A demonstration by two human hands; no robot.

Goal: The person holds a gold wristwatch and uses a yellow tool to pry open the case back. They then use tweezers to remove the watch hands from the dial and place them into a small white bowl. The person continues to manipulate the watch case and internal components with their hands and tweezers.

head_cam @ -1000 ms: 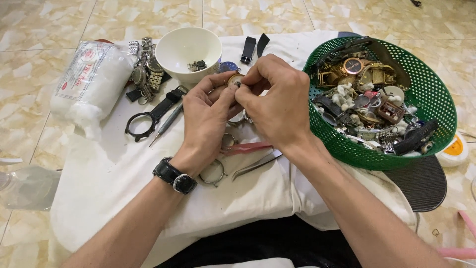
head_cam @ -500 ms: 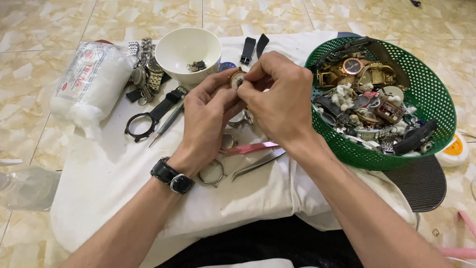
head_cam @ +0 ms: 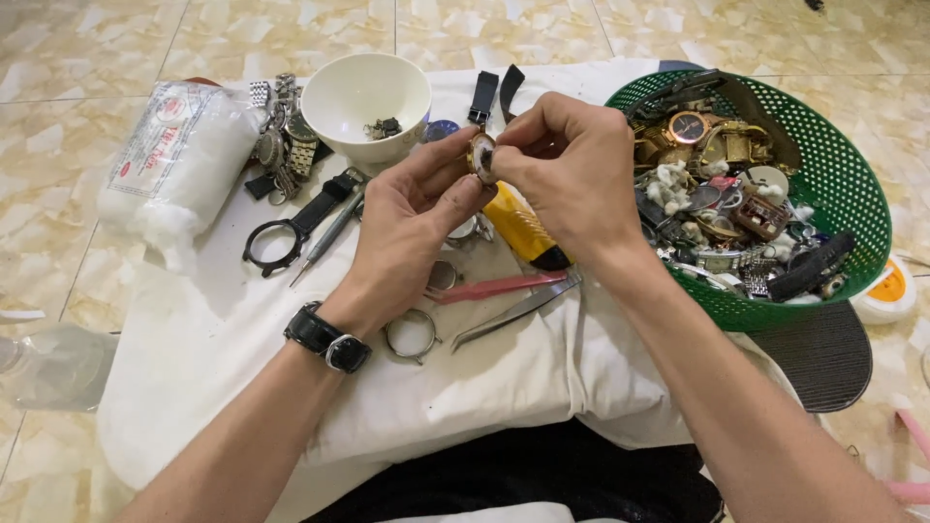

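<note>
Across the middle of the frame I see a white cloth [head_cam: 242,339] spread over the tiled floor. At the right sits a green mesh basket [head_cam: 843,165] heaped with watches and parts. At upper left lies a bag of cotton wool [head_cam: 174,165], and beside it a white bowl [head_cam: 363,92] holding small dark bits. At centre, my left hand [head_cam: 412,228] and right hand [head_cam: 572,169] meet, fingers pinched together on a small round watch case [head_cam: 480,155] held above the cloth. Below them lie a yellow utility knife [head_cam: 523,232], pink tweezers [head_cam: 499,287], steel tweezers [head_cam: 513,310] and a metal ring [head_cam: 412,334].
</note>
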